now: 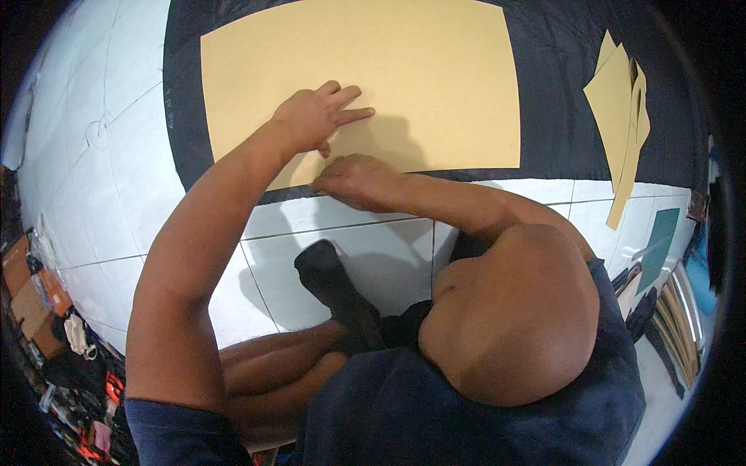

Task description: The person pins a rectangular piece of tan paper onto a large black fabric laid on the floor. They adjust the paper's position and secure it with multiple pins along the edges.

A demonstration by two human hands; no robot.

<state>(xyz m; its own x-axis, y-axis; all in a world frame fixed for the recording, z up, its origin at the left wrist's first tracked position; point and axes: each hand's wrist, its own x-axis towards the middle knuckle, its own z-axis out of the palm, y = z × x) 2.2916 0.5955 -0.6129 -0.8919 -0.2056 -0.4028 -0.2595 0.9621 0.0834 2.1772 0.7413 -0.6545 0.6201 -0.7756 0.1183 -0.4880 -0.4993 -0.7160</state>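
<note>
A large tan sheet of card or thick paper lies flat on a black cloth spread over the floor. My left hand rests on the left half of the sheet, its fingers spread, nothing in them. Just nearer to me, my right hand is closed at the sheet's near edge, palm down with the fingers curled under. Whatever it grips, if anything, is hidden beneath the hand. My right forearm runs in from the right, along the cloth's near border.
Several narrow tan offcuts lie at the right, partly over the cloth's edge. White floor tiles surround the cloth. A green flat sheet lies at the far right. Mixed clutter fills the lower left; my dark-socked foot is in front of me.
</note>
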